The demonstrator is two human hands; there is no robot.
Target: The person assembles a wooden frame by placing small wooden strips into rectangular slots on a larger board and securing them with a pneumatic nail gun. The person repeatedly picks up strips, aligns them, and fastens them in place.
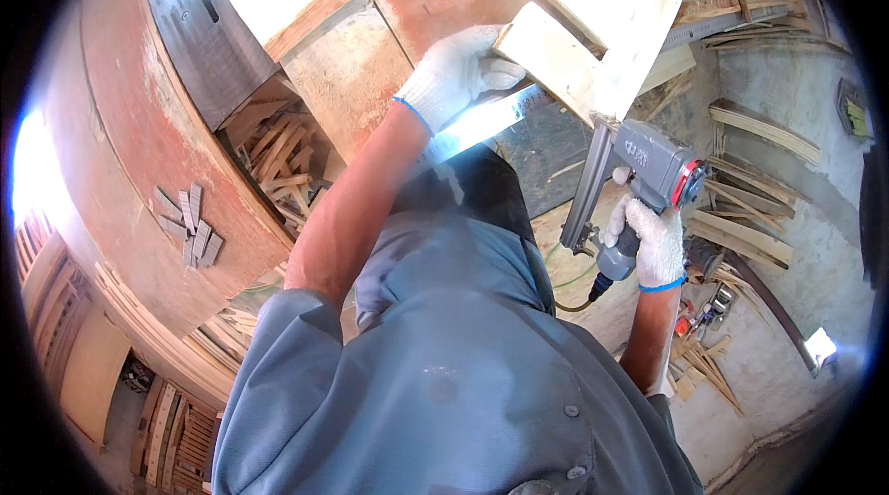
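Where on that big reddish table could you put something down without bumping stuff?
The reddish worktop is bare above the little pile of grey staple strips, up to the grey metal plate. It is crowded by the bin of wood scraps and where the left hand holds the pale board beside the nail gun in the right hand.

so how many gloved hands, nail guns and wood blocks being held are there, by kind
gloved hands: 2, left hand on the wood block, right hand gripping the nail gun
nail gun: 1, grey
wood block: 1, pale
total: 4
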